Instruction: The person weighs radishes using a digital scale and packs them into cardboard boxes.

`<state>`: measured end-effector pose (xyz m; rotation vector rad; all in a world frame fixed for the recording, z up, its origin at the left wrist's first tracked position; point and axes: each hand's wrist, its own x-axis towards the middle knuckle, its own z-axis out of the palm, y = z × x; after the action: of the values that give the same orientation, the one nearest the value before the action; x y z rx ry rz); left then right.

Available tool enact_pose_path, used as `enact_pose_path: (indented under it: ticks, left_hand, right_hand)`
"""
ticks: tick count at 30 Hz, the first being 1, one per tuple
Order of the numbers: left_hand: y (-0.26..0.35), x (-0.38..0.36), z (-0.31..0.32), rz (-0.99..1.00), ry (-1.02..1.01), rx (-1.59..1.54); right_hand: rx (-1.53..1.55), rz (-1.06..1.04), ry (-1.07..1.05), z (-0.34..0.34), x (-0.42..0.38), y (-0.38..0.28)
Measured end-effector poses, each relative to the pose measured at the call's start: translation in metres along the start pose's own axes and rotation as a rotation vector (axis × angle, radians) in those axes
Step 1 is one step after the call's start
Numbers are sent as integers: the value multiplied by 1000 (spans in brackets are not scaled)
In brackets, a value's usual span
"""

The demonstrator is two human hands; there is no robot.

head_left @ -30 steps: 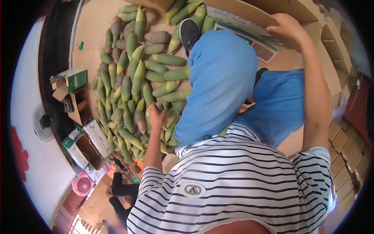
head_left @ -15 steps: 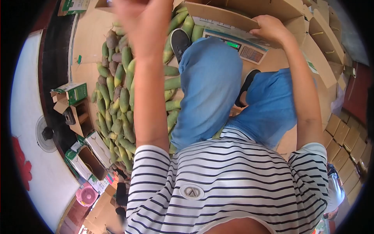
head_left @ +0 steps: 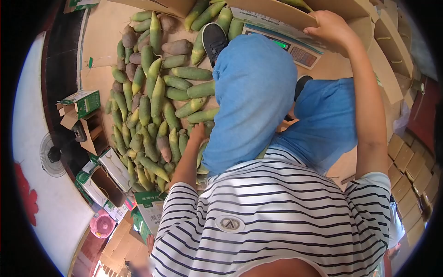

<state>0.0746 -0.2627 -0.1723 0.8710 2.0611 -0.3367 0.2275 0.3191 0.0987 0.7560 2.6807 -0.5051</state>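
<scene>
Many green radishes [head_left: 158,97], some with brownish-purple skin, lie in a wide pile on the floor to my left. My left hand [head_left: 198,133] is down among them beside my knee, touching or close to a radish; its fingertips are partly hidden. With fingers bent over its upper edge, my right hand [head_left: 330,28] grips the near wall of an open cardboard box [head_left: 277,17]. A yellow-green radish [head_left: 297,4] shows inside that box. Under the box sits a scale [head_left: 304,56] with a lit green display.
More open cartons [head_left: 392,41] stand at the right, with stacked brown boxes [head_left: 408,171] behind them. At the left are green-and-white cartons [head_left: 87,104], a round fan [head_left: 51,154] and a pink fan [head_left: 102,225]. Another person's hand [head_left: 150,242] is near a green-and-white carton [head_left: 150,210].
My left hand has come down from above the box to the radish pile. My right hand stays on the box edge. A green-and-white carton has appeared at lower left.
</scene>
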Motion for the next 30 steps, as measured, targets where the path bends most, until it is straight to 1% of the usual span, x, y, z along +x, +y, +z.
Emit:
enact_pose_path:
  ticks: [3, 6, 9, 11, 13, 15, 17, 19, 21, 22, 23, 25, 28, 30]
  left_hand:
    - [18, -28, -1, -194, 69, -26]
    - [21, -28, -7, -202, 35, -11]
    - [27, -31, -16, -160, 95, -123]
    - [23, -28, 3, -23, 303, -181]
    - [30, -22, -13, 90, 423, -232]
    - [35, -17, -36, 173, 452, -278]
    - [34, 4, -63, 160, 513, -445]
    - [54, -9, -133, 197, 720, -260]
    - [69, -12, -188, 13, 690, -449]
    - [71, -10, -207, 84, 772, -345]
    - [74, -10, -223, 91, 751, -360]
    - [78, -6, -242, 156, 879, -344]
    - [95, -8, -268, 213, 941, -657]
    - [112, -15, -291, 334, 1021, -837]
  right_hand:
    - [-11, 8, 7, 2, 2, 1]
    - [-17, -1, 30, 3, 3, 0]
    - [-15, -33, 60, 0, -1, -1]
    - [-12, -23, 60, -1, -2, -1]
    - [-13, -18, 62, 0, -1, 0]
    - [-19, -20, 56, 3, 2, 4]
    - [-30, -10, 46, 3, 3, 5]
    - [-58, -12, 59, 5, 4, 8]
    - [-42, -32, 89, 2, -1, 4]
    - [-35, -46, 102, 1, -3, 3]
    - [-30, -26, 74, 0, -1, 2]
    - [-21, 15, 20, 0, 2, 3]
    - [-49, -5, 63, 1, -1, 2]
    - [-52, 2, 57, 1, -3, 2]
